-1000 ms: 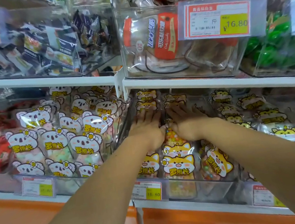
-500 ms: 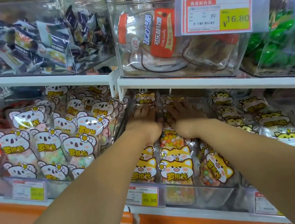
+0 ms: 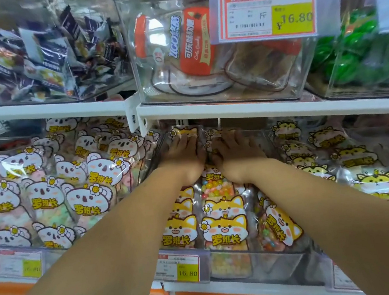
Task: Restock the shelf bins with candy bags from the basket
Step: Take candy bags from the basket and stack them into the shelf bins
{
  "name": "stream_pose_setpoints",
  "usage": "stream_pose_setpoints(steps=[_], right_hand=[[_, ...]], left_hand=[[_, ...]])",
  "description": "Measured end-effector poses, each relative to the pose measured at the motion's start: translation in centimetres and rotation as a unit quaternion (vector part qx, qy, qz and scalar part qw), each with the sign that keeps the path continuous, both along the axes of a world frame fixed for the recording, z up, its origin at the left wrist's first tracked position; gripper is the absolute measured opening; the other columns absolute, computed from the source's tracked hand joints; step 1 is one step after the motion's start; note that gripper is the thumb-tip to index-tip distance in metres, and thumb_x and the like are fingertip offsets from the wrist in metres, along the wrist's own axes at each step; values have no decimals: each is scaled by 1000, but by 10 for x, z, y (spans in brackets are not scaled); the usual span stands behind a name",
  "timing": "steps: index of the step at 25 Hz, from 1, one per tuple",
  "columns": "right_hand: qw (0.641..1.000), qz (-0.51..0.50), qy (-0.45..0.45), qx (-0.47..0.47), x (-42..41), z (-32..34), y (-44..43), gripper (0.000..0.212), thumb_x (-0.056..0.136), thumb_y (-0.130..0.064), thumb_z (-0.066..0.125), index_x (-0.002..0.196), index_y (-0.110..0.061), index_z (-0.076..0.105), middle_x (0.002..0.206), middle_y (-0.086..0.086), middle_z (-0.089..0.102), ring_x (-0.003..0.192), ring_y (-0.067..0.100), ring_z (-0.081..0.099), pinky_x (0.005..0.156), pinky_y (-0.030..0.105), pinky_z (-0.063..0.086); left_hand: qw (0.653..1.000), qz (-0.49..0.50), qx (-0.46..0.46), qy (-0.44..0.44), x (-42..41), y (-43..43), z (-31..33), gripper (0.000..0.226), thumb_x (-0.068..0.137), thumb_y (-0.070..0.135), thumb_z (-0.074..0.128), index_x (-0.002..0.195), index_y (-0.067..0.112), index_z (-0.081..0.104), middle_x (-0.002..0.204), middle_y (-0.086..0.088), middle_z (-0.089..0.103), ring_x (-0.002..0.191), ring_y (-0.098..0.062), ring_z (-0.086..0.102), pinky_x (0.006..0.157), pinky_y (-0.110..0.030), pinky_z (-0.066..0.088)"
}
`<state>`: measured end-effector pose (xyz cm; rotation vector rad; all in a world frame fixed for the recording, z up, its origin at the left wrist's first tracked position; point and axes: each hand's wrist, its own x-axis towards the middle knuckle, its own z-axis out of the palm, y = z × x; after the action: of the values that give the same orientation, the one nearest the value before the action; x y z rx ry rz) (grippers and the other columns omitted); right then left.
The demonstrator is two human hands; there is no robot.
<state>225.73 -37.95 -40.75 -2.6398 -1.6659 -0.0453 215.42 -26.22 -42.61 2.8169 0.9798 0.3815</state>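
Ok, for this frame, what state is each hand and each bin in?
left hand, fingers straight, resting on rear fox bags
right hand, fingers straight, resting on the same bags
fox candy bin, well stocked, front bags upright
koala candy bin, full, bags stacked upright
cola candy bin, partly filled

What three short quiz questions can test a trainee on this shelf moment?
1. True or false: the left hand grips a koala bag.
2. The price tag on the middle bin reads: A 16.80, B 9.90, C 12.50.
3. Fill in: the right hand rests on the fox bags, ___ the white shelf.
Key: 1 false; 2 A; 3 below.
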Motion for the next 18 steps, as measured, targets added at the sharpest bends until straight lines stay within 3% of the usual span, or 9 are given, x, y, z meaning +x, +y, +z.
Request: stream_pose_setpoints(steps=[2, 3, 4, 5, 8, 11, 14, 18], right_hand=[[997, 17, 56, 46, -3, 17, -6, 49, 104, -34, 23, 152, -22, 19, 162, 5, 5, 146, 25, 14, 114, 44, 20], [993, 22, 87, 74, -1, 31, -13, 47, 105, -29, 25, 151, -20, 25, 160, 7, 15, 133, 20, 35, 103, 35, 33], [992, 20, 102, 78, 5, 46, -21, 46, 105, -24, 28, 151, -18, 29, 158, 8, 23, 120, 15, 46, 89, 27, 38], [993, 15, 100, 62, 11, 61, -32, 45, 105, -21, 32, 149, -19, 33, 155, 7, 31, 118, 17, 49, 86, 26, 38], [996, 14, 34, -83, 24, 80, -71, 39, 104, -27, 37, 142, -22, 45, 149, 6, 42, 129, 25, 46, 104, 29, 38], [978, -30, 37, -202, 16, 72, -94, 65, 97, -57, 36, 150, -20, 31, 155, 7, 33, 139, 25, 36, 114, 34, 28], [974, -35, 40, -222, 5, 64, -102, 72, 97, -60, 33, 155, -23, 14, 160, 7, 19, 145, 26, 24, 115, 34, 21], [976, -43, 16, -212, 1, 57, -100, 63, 102, -48, 31, 155, -20, 13, 160, 9, 18, 146, 27, 23, 115, 32, 22]], left_hand=[[999, 5, -44, -26, -3, -6, 11, 59, 101, 43, 22, 150, 12, 28, 160, -10, 20, 148, -28, 14, 119, -50, 12], [997, 0, -67, -40, -5, -10, 20, 57, 102, 41, 26, 151, 12, 27, 160, -10, 19, 148, -28, 14, 119, -50, 13], [996, -13, -80, -43, -8, -18, 29, 57, 102, 41, 28, 152, 13, 25, 161, -11, 17, 148, -29, 13, 120, -49, 14], [996, -31, -82, -26, -13, -29, 37, 59, 102, 44, 28, 152, 15, 23, 162, -11, 14, 148, -28, 12, 120, -47, 15], [988, -95, -66, 98, -31, -72, 57, 63, 100, 55, 27, 155, 26, 16, 164, -4, 2, 150, -28, 5, 121, -44, 12], [979, -94, -47, 175, -45, -98, 54, 65, 98, 61, 24, 155, 30, 12, 164, -2, 3, 150, -30, 6, 120, -52, 8], [978, -86, -54, 181, -52, -108, 47, 58, 102, 53, 20, 155, 34, 7, 164, 1, 2, 150, -28, 4, 117, -52, 2], [983, -88, -68, 148, -54, -115, 45, 54, 104, 48, 21, 155, 33, 11, 164, 0, 4, 150, -29, 4, 117, -54, 4]])
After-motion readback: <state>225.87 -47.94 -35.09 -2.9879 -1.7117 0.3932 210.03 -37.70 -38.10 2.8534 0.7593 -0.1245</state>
